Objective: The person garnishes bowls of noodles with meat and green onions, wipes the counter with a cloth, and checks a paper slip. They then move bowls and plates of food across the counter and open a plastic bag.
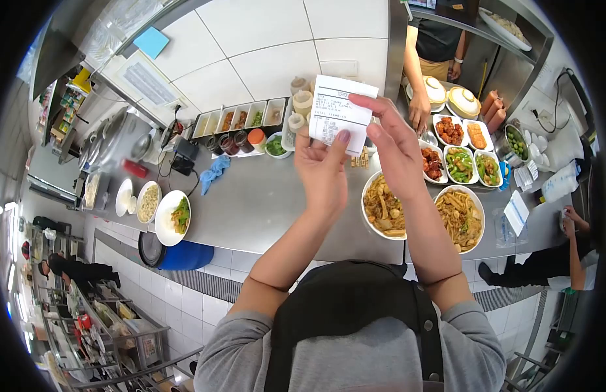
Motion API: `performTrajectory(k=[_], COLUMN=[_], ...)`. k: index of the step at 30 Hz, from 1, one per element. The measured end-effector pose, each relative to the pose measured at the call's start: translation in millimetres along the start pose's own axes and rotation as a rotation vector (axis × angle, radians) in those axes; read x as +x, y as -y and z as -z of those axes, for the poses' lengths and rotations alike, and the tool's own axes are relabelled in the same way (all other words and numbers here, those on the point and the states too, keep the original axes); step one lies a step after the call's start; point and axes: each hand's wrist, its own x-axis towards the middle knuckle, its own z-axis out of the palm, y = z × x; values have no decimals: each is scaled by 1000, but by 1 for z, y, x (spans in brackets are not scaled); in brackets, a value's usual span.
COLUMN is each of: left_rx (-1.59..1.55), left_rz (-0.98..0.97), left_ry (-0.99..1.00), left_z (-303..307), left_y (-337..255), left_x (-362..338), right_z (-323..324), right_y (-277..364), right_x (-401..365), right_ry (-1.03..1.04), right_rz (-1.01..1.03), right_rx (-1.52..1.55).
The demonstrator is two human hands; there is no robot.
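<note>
The fingers of both hands are clamped on a printed order slip [337, 112]: the left hand [322, 171] pinches its lower edge, and the right hand [395, 151] grips its right side. The slip is held upright in the air above the back edge of the steel bench [263, 202]. This looks like the reading step, with the slip being checked against the food. Two noodle plates [383, 208] sit just below, near the front edge, with small side dishes [461, 163] behind them. Touching any dish would call for one hand to release the slip. Another person's hand [419, 112] rests at the far edge.
</note>
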Motion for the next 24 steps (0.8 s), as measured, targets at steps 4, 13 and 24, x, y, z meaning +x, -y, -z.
performTrajectory(k=[4,13,24], left_rx=[52,226,48], left_rz=[41,198,244], left_ry=[0,74,75], left_z=[21,52,67], left_y=[-20,-26,-13], left_x=[-5,9,21], right_z=[0,2,-1], right_y=[-15,-32,-40], right_x=[3,5,9], right_ry=[-32,-50,-17], right_rz=[-74,-155,-195], right_rx=[22,-113,-133])
